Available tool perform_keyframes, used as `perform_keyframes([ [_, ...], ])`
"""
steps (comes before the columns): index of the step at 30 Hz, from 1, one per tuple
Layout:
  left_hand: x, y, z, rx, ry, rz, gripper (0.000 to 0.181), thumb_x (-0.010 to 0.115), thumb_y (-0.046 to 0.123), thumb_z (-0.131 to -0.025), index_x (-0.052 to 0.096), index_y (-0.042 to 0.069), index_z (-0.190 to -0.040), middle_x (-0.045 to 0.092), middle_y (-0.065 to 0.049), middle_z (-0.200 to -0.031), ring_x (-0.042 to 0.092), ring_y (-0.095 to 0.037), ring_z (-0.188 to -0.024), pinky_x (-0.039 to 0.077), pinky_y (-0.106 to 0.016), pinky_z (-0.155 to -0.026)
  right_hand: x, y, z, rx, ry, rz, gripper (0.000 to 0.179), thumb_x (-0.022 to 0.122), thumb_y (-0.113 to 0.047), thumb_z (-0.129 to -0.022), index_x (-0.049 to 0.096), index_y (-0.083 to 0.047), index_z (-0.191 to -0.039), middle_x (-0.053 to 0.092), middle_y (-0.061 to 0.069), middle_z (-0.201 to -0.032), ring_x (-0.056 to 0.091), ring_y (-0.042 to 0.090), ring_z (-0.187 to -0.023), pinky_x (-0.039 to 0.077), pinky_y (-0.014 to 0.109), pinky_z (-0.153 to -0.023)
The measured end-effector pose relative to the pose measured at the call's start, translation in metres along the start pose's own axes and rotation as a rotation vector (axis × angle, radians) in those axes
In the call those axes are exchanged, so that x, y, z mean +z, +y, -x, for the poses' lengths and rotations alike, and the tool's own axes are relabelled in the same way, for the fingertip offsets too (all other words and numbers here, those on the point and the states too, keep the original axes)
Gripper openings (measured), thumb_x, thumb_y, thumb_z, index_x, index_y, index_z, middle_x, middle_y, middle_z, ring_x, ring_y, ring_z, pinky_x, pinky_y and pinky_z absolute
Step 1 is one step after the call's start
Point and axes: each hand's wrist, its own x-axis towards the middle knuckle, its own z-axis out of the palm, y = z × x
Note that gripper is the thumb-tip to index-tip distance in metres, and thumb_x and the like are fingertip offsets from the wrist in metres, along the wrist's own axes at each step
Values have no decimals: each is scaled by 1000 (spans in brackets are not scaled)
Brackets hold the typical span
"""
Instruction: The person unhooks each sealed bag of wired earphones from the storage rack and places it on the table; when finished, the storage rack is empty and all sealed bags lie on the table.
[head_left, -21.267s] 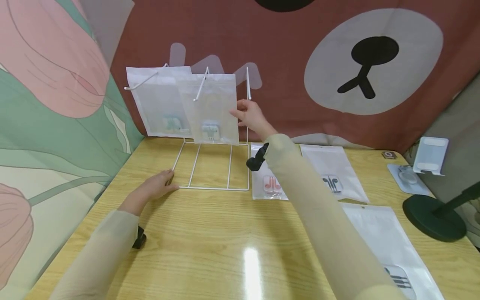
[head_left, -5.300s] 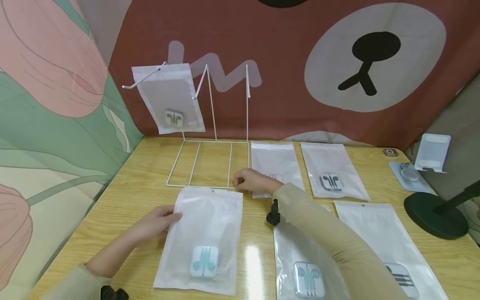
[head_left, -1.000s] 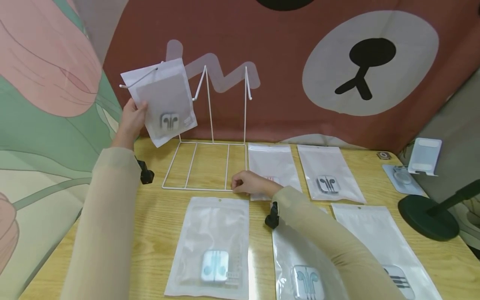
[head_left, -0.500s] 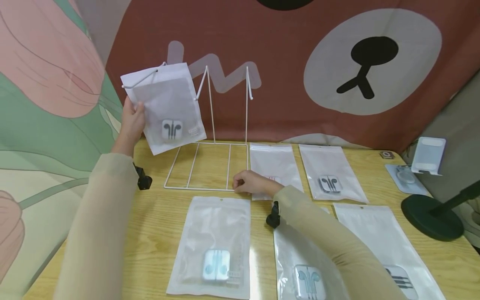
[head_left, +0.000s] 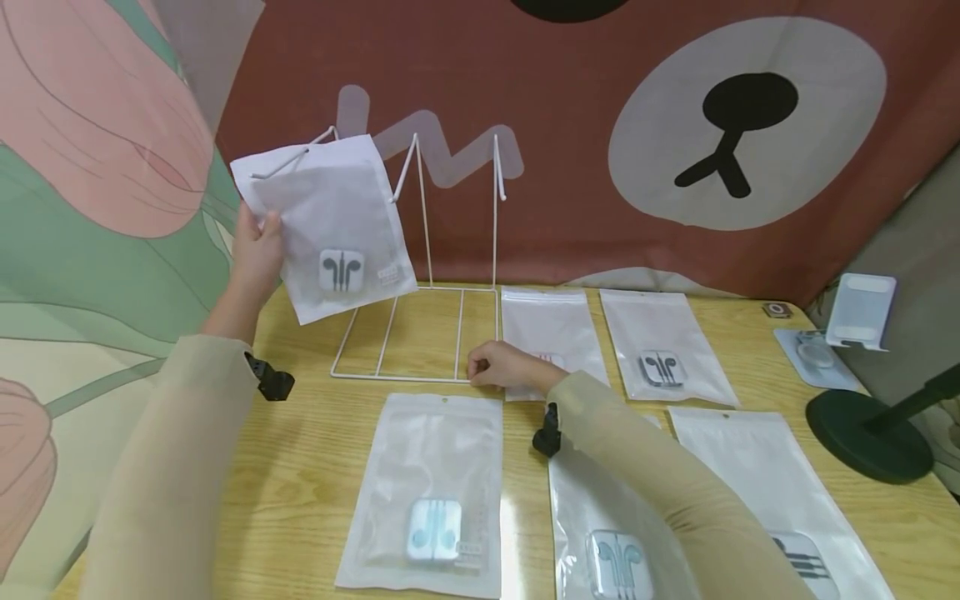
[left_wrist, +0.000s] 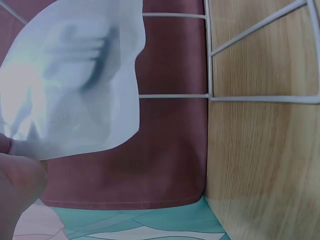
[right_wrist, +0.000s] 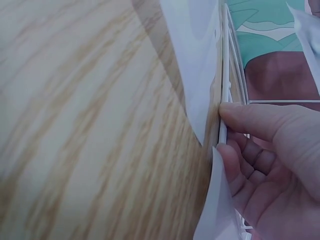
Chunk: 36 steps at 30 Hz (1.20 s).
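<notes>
My left hand (head_left: 257, 254) pinches the left edge of a white zip bag (head_left: 322, 221) that holds dark-corded earphones in a clear case. The bag hangs tilted on the left hook (head_left: 281, 165) of a white wire rack (head_left: 405, 379), near the hook's front end. In the left wrist view, the thumb (left_wrist: 22, 175) presses on the bag's edge. My right hand (head_left: 510, 365) grips the front right corner of the rack's base; the right wrist view shows thumb and fingers pinching the wire (right_wrist: 223, 132). The middle and right hooks carry nothing.
A bag with light blue earphones (head_left: 423, 467) lies in front of the rack. To the right lie several more earphone bags, one (head_left: 663, 342) with dark earphones, another (head_left: 765, 467) partly under the right sleeve. A phone stand (head_left: 858, 312) and a dark green round base (head_left: 866, 433) stand far right.
Over the last second my left hand has drawn the hanging bag forward along the hook. Earlier it laid the light blue earphone bag on the table. The middle hook's bag is gone. The right hand stays put.
</notes>
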Motion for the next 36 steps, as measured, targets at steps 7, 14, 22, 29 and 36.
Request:
perform_keyframes([
  [7,-7,2,16,31,15,72,38,33,24,-100,34,21,-138,36,-4,-134,35,-20,-123,27,-40,-105,0,0,0,28,-9,-8,11,66,-5,-85,61,-8,-75,56,-2,-69,48,9,-50,44,22,-45],
  [14,-16,7,33,1,35,12,38,31,28,-100,33,24,-138,33,-6,-139,34,-22,-127,26,-46,-105,0,0,0,25,-7,-8,12,66,-5,-85,60,-8,-74,57,-2,-69,48,10,-50,44,22,-45],
  [22,-25,5,52,84,52,28,31,35,22,-100,42,21,-130,43,-3,-122,45,-22,-112,35,-47,-99,0,-1,0,23,-7,-7,12,65,-5,-85,60,-8,-74,56,-2,-69,47,9,-49,45,22,-44],
  [29,-35,7,67,95,27,79,30,37,22,-99,44,22,-128,45,-2,-119,48,-18,-107,35,-49,-98,0,-3,1,21,-9,-17,12,65,-4,-85,60,-7,-74,55,-2,-68,47,9,-50,44,22,-45],
  [36,-43,11,79,99,7,110,31,39,22,-99,43,21,-130,47,-2,-120,49,-17,-106,36,-47,-97,-1,-5,2,43,-20,-31,12,64,-5,-86,60,-7,-75,55,0,-68,48,11,-53,44,23,-47],
])
